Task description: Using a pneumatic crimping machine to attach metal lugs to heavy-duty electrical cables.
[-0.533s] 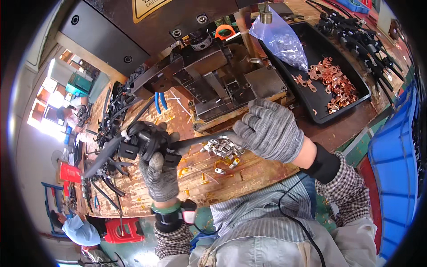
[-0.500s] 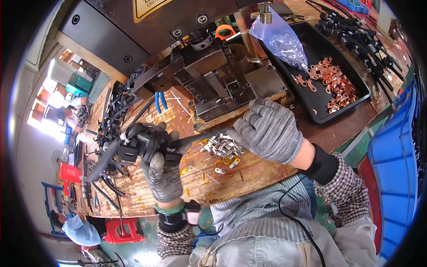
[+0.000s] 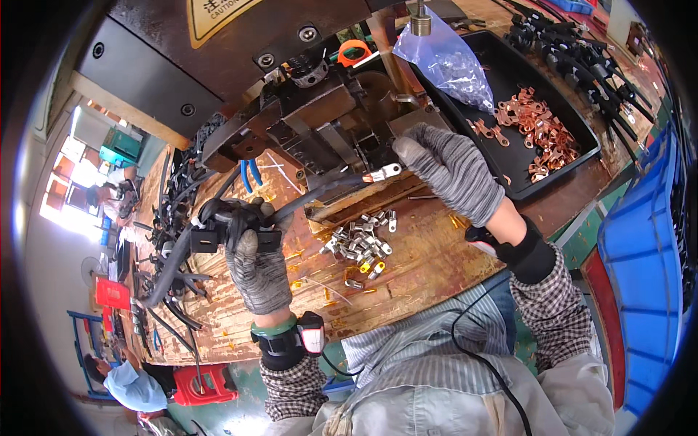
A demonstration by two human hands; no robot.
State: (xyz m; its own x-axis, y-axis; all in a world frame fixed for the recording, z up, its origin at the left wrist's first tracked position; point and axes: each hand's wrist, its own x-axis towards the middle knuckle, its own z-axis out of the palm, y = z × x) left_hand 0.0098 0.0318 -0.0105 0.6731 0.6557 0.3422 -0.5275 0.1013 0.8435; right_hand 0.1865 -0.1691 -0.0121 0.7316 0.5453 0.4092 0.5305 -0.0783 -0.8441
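My gloved left hand [image 3: 256,270] is closed around a black cable clamp [image 3: 231,224] fixed to a thick black cable [image 3: 320,194]. The cable runs right to the press die [image 3: 349,142]. At its end, a silver cable lug [image 3: 383,172] sits over bare copper strands, in front of the die. My gloved right hand [image 3: 454,174] is just right of the lug, fingers curled and pressed together; whether anything is inside them is hidden. Loose silver lugs [image 3: 360,243] lie in a pile on the wooden bench [image 3: 407,272] below the press.
A black tray [image 3: 520,187] at the right holds copper lugs [image 3: 542,131] and a clear plastic bag [image 3: 447,62]. Black cables [image 3: 582,58] lie beyond it, others [image 3: 193,182] at left. A blue bin [image 3: 640,283] stands right. A person [image 3: 134,385] is at lower left.
The cable end has come up to the die, and its silver lug now shows. My right hand has shifted up off the cable end. The left hand still grips the clamp.
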